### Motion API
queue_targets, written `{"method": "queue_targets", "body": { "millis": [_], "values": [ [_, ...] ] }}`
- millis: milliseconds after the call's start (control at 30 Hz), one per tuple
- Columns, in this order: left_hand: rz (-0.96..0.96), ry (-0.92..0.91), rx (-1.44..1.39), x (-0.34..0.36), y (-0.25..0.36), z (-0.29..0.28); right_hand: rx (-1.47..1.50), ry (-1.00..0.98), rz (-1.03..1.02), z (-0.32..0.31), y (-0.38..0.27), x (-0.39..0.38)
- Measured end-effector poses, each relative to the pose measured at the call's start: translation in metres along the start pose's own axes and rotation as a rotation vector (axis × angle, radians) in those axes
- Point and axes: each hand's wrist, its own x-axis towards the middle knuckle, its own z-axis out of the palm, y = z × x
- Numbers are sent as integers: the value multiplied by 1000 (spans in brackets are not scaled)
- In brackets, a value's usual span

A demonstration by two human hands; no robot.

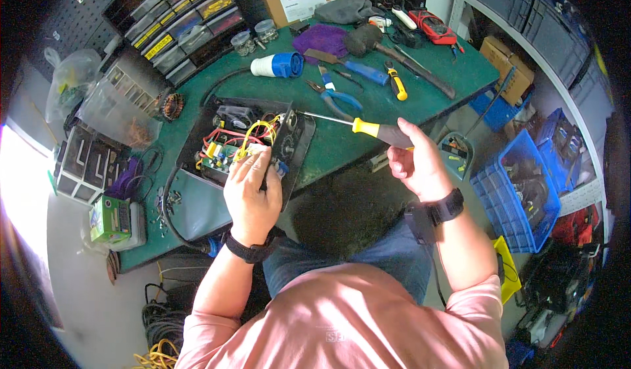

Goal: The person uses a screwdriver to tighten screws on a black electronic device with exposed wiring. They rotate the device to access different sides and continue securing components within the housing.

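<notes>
My right hand point(420, 165) is closed round the dark handle end of a yellow-and-black screwdriver point(367, 128). Its metal shaft points left, the tip at or close to the upper right side panel of an open black electrical box point(187, 147). Inside the box are red and yellow wires point(259, 132), a green circuit board point(227, 153) and a fan point(235, 116). My left hand point(253, 188) grips the box's near right part, fingers over the wall among the wires and thumb toward the panel. What lies beneath those fingers is partly hidden.
Pliers point(335, 97), a mallet point(363, 40), a file point(368, 72) and a red meter point(434, 28) lie on the green bench point(315, 165). A thick cable joins a blue-and-white plug point(279, 65). Left stand parts drawers point(177, 21); right, a blue crate point(516, 195).
</notes>
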Motion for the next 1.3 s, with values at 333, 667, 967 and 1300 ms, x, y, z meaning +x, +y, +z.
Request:
{"method": "queue_targets", "body": {
  "millis": [333, 667, 967, 1300],
  "values": [
    [4, -7, -6, 0, 0, -1, -95, -41, -62, 5, -10, -3],
    [37, 9, -11, 0, -2, 0, -705, -234, -674, -3, -14, 4],
    [-5, 9, -34, -1, -1, -1, -621, -135, -273, -7, -29, -3],
    [-6, 10, -26, -1, 0, 0, -620, -34, -422, 5, -22, -11]
  ]
}}
